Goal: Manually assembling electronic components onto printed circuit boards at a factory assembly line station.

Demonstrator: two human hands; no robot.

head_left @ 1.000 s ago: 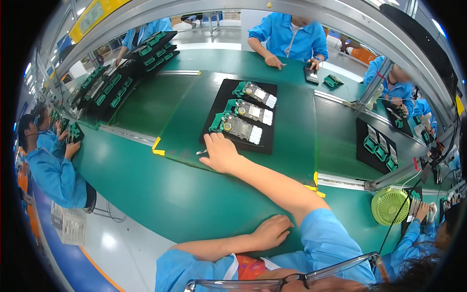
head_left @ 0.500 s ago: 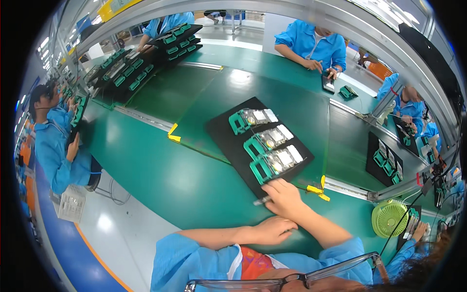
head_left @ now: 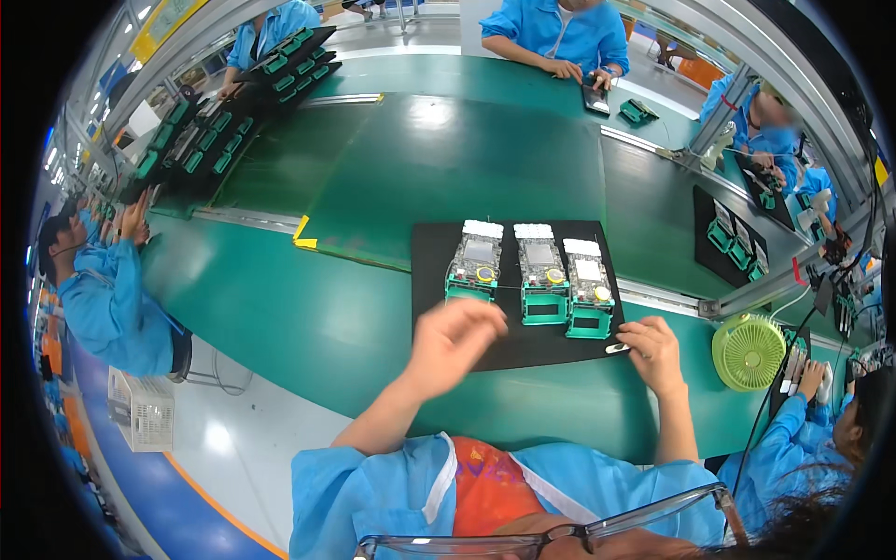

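Observation:
Three circuit boards in green plastic frames lie in a row on a black rectangular board (head_left: 434, 257): a left one (head_left: 476, 252), a middle one (head_left: 539, 266) and a right one (head_left: 588, 275). Each carries a silver plate and a round yellow-rimmed part. My left hand (head_left: 453, 341) hovers at the near end of the left one, fingers loosely bent and apart, partly covering its green frame. Beside the black board's near right corner, my right hand (head_left: 658, 353) pinches a small pale stick-like tool (head_left: 617, 348); most of it is hidden by the fingers.
A green fan (head_left: 749, 352) stands right of my right hand. Another black board (head_left: 714, 219) with green-framed circuit boards lies farther right, and stacked loaded boards (head_left: 215, 140) are at the far left. Co-workers sit around the green table (head_left: 308, 317). Metal rails (head_left: 247, 220) cross it.
The black board has turned and come nearer, its row now facing me. My right hand has moved right with the small tool; my left hand has risen from the table edge to the left circuit board.

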